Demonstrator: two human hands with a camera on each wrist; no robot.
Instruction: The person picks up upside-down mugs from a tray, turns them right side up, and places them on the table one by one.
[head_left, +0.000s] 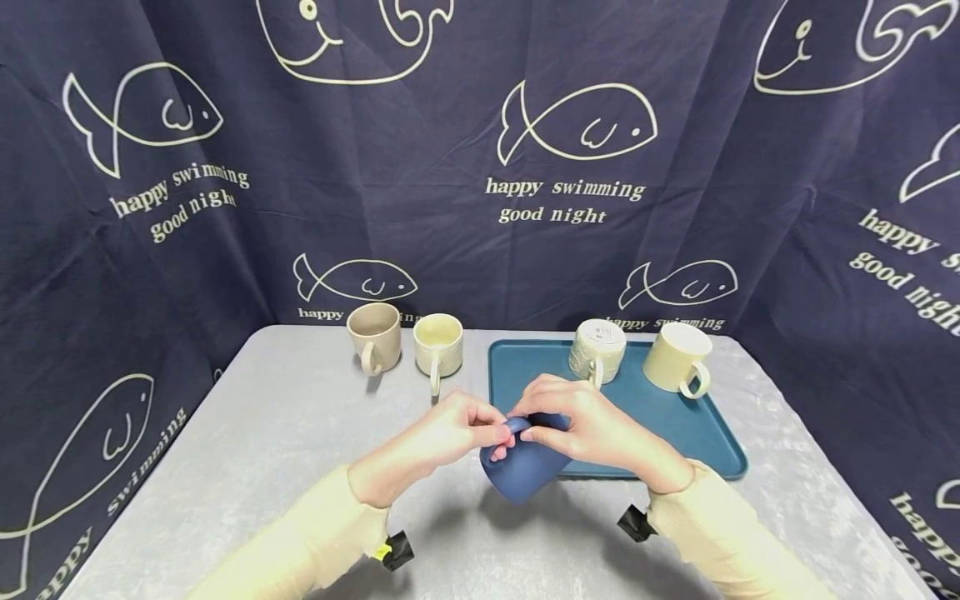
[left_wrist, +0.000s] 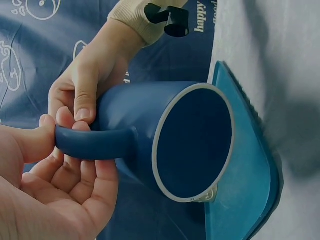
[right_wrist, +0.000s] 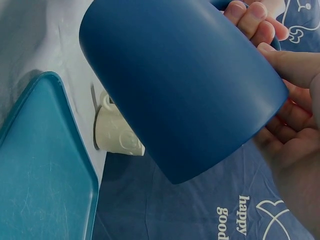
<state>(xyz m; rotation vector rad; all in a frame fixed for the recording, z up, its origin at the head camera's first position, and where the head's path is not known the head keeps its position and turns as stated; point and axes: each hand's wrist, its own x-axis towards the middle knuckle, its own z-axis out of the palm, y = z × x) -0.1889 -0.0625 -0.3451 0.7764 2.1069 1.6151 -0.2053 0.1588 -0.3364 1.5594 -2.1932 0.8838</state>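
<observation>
A dark blue mug point(head_left: 525, 473) is held up above the table by both hands, near the tray's front left corner. Its pale-rimmed mouth, seen in the left wrist view, faces down toward the table. The left hand point(head_left: 463, 423) grips the mug's handle point(left_wrist: 95, 143), thumb on the outside and fingers curled beneath. At the base end, the right hand point(head_left: 581, 414) holds the mug's body, its thumb point(right_wrist: 292, 65) near the handle side. Part of that hand's grip is hidden behind the mug.
A blue tray point(head_left: 667, 433) lies at the right, bearing an upturned white mug point(head_left: 588, 362) and a cream mug point(head_left: 660, 367), seemingly upturned too. A beige mug point(head_left: 384, 340) and a pale yellow mug point(head_left: 442, 360) stand upright at the back left. A printed curtain point(head_left: 450, 167) surrounds the table.
</observation>
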